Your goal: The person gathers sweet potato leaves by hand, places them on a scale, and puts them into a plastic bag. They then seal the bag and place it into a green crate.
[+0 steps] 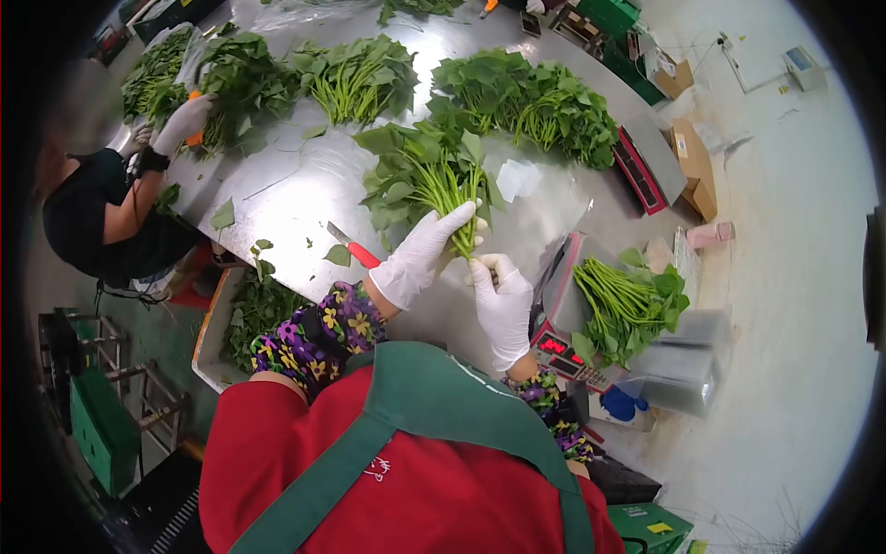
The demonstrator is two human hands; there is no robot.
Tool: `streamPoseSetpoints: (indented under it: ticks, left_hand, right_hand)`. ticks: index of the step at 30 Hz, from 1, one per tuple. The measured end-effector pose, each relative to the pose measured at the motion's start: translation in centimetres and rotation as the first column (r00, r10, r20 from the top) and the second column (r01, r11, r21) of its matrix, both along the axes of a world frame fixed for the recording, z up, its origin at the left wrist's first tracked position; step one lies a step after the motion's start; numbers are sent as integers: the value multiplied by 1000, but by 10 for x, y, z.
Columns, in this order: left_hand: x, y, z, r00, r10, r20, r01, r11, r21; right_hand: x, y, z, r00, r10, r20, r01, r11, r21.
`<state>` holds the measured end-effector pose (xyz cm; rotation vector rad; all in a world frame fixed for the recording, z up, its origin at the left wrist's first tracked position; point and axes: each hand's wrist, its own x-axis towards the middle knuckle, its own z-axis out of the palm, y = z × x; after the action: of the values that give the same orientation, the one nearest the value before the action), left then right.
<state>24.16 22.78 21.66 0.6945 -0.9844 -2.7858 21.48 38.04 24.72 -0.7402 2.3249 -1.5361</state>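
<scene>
In a white glove, my left hand (417, 255) is wrapped round the stems of a bunch of leafy greens (441, 180) above the metal table. The leaves point away from me and the cut ends toward me. At those lower ends my gloved right hand (504, 303) is closed, thumb and fingers pinching at a stem tip. A knife (358, 251) with a red handle lies on the table left of my left hand. To the right, a second bunch of greens (628, 305) rests on a weighing scale (558, 343) with a lit red display.
More bunches of greens (526, 102) line the far side of the metal table (277, 198). Another scale (646, 171) stands at the right edge. A white bin (217, 337) of leaves sits at left. A co-worker (120, 212) handles greens there. Stacked clear plastic (683, 365) lies at right.
</scene>
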Motion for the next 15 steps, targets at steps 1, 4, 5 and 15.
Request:
streamPoseSetpoints:
  ticks: [1, 4, 5, 15]
  left_hand:
    - [-4, 2, -2, 1000, -9, 5, 9, 1000, 7]
    - [-17, 3, -19, 998, 56, 5, -56, 983, 177]
    - [-12, 5, -8, 998, 58, -8, -54, 971, 232]
    - [-27, 16, -7, 980, 198, -22, -197, 979, 47]
  right_hand:
    - [0, -3, -1, 996, -20, -83, 21, 1000, 17]
    - [-5, -10, -19, 987, -65, -147, 71, 997, 32]
    - [0, -8, -9, 989, -79, -128, 83, 996, 22]
    - [-4, -13, -19, 976, -112, -189, 127, 989, 72]
